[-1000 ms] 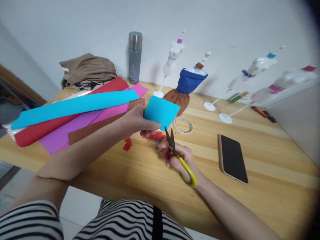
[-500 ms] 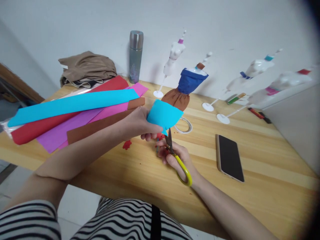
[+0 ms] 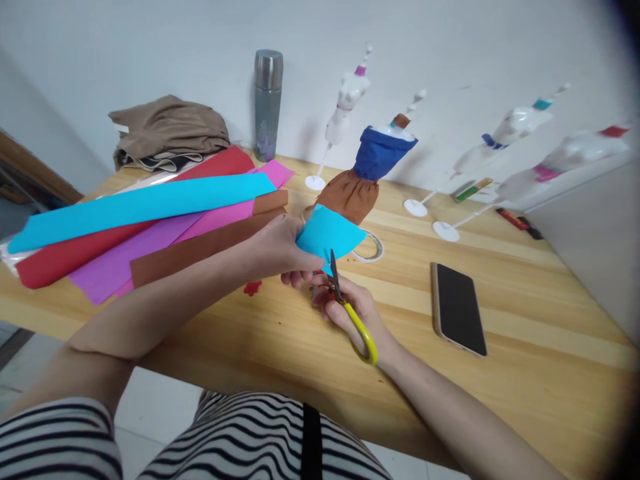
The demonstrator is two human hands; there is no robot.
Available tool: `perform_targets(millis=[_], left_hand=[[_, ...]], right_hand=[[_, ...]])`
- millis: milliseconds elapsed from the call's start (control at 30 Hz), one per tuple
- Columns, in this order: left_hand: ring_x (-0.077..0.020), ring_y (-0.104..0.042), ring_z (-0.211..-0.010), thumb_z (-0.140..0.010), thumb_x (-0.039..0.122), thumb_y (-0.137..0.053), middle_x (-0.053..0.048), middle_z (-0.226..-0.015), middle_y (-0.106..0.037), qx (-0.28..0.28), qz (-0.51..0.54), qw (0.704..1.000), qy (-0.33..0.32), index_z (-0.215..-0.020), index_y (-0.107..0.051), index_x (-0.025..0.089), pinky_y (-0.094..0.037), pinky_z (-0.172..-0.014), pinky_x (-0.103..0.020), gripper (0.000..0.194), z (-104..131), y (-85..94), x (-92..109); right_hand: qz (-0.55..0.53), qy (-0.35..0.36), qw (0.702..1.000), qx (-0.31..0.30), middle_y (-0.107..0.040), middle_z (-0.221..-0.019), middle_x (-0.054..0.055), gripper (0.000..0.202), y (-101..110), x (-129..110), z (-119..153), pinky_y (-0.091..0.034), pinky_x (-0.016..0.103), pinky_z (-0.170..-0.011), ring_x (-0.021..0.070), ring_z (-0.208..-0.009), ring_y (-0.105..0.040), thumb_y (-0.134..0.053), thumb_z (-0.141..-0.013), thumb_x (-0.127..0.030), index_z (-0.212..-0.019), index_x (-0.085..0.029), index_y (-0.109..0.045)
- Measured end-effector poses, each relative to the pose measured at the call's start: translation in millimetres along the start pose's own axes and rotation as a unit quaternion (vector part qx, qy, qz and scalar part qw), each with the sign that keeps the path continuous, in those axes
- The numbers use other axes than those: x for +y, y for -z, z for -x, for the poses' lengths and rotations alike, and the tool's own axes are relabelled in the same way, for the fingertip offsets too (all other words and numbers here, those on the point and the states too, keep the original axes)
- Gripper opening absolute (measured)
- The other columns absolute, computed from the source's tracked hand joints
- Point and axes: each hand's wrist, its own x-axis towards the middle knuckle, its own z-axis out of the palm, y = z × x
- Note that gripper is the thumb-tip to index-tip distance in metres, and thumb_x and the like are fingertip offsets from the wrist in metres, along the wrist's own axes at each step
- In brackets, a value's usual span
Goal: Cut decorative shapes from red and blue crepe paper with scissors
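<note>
Between its thumb and fingers my left hand (image 3: pixel 295 250) pinches a light-blue piece of paper (image 3: pixel 330 232) with a curved edge. My right hand (image 3: pixel 355 307) holds yellow-handled scissors (image 3: pixel 361 333), their dark blades pointing up at the paper's lower edge, where a narrow tip hangs. Small red scraps lie partly hidden behind the right fingers, and a red cut-out shape (image 3: pixel 253 288) rests on the table to the left. Just behind the paper stands a mini mannequin dressed in a blue top (image 3: pixel 384 152) and a gathered brown skirt (image 3: pixel 347 195).
Rolled coloured sheets (image 3: pixel 143 203) lie at the left, near folded brown cloth (image 3: pixel 173 127) and a thermos (image 3: pixel 269 107). White mannequins (image 3: pixel 347 100) stand along the wall. A tape roll (image 3: pixel 376 257) and a phone (image 3: pixel 459 308) are to the right on the wooden table (image 3: pixel 240 340).
The scissors have moved slightly up and left, their blades now overlapping the paper's lower edge. The light-blue paper has tilted a little. The whole view has shifted slightly.
</note>
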Motion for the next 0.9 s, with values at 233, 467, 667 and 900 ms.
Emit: perform_targets(millis=[233, 467, 667, 900], left_hand=[[-0.0101, -0.058, -0.041, -0.071, 0.008, -0.068, -0.001, -0.045, -0.062, -0.003, 0.021, 1.000, 0.004, -0.052, -0.065, 0.013, -0.046, -0.040, -0.017, 0.020, 0.8, 1.8, 3.2], [-0.0105, -0.057, -0.042, -0.068, 0.020, -0.075, -0.002, -0.047, -0.062, 0.027, 0.105, 0.990, -0.092, -0.054, -0.066, 0.013, -0.046, -0.043, -0.019, 0.018, 0.2, 16.0, -4.1], [-0.0113, -0.059, -0.045, -0.069, 0.018, -0.076, -0.002, -0.049, -0.063, -0.025, 0.106, 0.992, -0.055, -0.057, -0.068, 0.013, -0.046, -0.045, -0.020, 0.015, -1.8, 11.1, -8.2], [-0.0099, -0.059, -0.045, -0.071, 0.020, -0.075, -0.002, -0.052, -0.065, -0.011, 0.156, 0.984, -0.085, -0.057, -0.068, 0.013, -0.043, -0.044, -0.019, 0.017, -5.2, 8.1, -14.1]], right_hand=[[-0.027, 0.016, 0.999, 0.003, -0.062, -0.081, 0.003, 0.059, 0.5, 1.8, 0.6, -0.043, 0.030, -0.056, 0.0150, -0.061, -0.051, -0.062, -0.095, -0.070, -0.121, -0.018, -0.067], [-0.074, 0.051, 0.990, 0.110, -0.064, -0.075, 0.002, 0.048, -5.0, 7.4, 0.4, -0.045, 0.031, -0.054, 0.0157, -0.057, -0.054, -0.070, -0.092, -0.065, -0.112, -0.021, -0.070], [-0.079, 0.067, 0.980, 0.171, -0.066, -0.078, 0.003, 0.041, -7.6, 5.3, 0.9, -0.052, 0.034, -0.059, 0.0187, -0.064, -0.059, -0.078, -0.087, -0.057, -0.110, -0.023, -0.072], [-0.044, 0.036, 0.989, 0.135, -0.069, -0.080, 0.005, 0.049, -9.1, 4.7, 4.4, -0.052, 0.034, -0.061, 0.0208, -0.069, -0.063, -0.074, -0.089, -0.064, -0.112, -0.021, -0.071]])
